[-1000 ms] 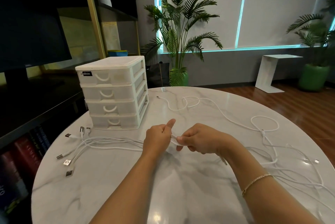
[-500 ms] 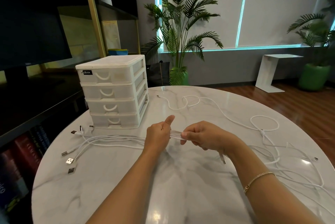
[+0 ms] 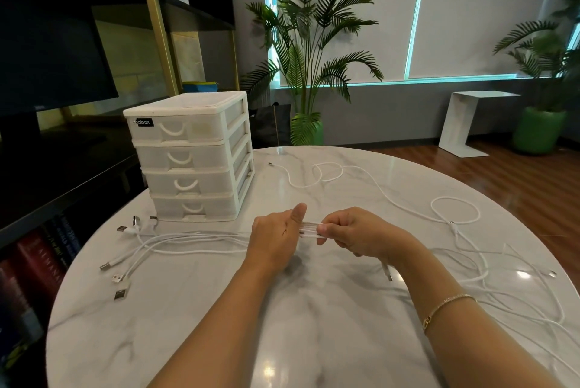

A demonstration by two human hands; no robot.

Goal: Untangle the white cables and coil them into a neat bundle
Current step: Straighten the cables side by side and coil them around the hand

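Hands, nearest item: left hand [image 3: 276, 238] and right hand [image 3: 354, 232] meet over the near middle of the marble table [image 3: 314, 340]. Left fist is clenched round a gathered run of white cables [image 3: 309, 229], thumb up; right fingers pinch the same strands just beside it. Short span between the fists is drawn level, likely so the strands lie parallel before any coiling begins.

Bracelet [image 3: 448, 306]: gold, on the right wrist.

Loose plug [image 3: 388, 276]: hangs below the right hand, close to the tabletop.

USB ends [image 3: 120, 278]: several, fanned out on the table to the left, their leads running together into the left fist. Judged the sorted side.

Slack, right side [image 3: 489, 265]: crossing loops spread toward the table edge, one closed ring [image 3: 455, 210] farther back. Judged the main obstacle; crossings may snag if the bundle is pulled through.

Single lead [image 3: 317, 176]: wanders across the far table, apart from the held run, yet to be gathered.

Drawer unit [image 3: 191, 155]: white, four drawers, far left on the table, near the plugs but not touching them.

Palm [image 3: 309, 52]: potted, beyond the table.
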